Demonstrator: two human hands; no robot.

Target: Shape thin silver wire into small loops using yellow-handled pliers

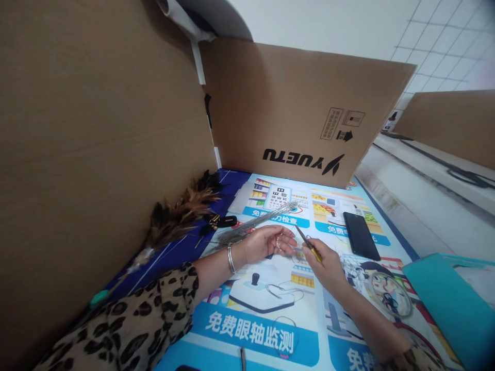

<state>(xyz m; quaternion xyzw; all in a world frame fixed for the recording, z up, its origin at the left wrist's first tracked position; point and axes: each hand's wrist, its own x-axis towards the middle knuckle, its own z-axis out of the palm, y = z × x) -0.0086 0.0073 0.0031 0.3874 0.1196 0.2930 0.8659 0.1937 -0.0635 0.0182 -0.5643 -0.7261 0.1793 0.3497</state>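
My right hand [327,265] is closed around a slim pointed tool [309,244] with a dark, narrow tip and a yellow handle; tweezers or fine pliers, I cannot tell which. The tip points up and left, towards my left hand [270,243]. There the fingers are curled and drawn together, with a thin curved wire [278,242] showing at them; how they grip it is partly hidden. Behind my left hand a bundle of straight silvery wires [258,222] lies slantwise on the printed table cover [251,288].
A brown feather duster [181,208] leans along the left cardboard panel [96,118], near a black key fob [227,221]. Another cardboard panel [294,113] stands behind. To the right lie a black phone [361,236], a clear round dish or ring [406,304] and a teal folder [448,299].
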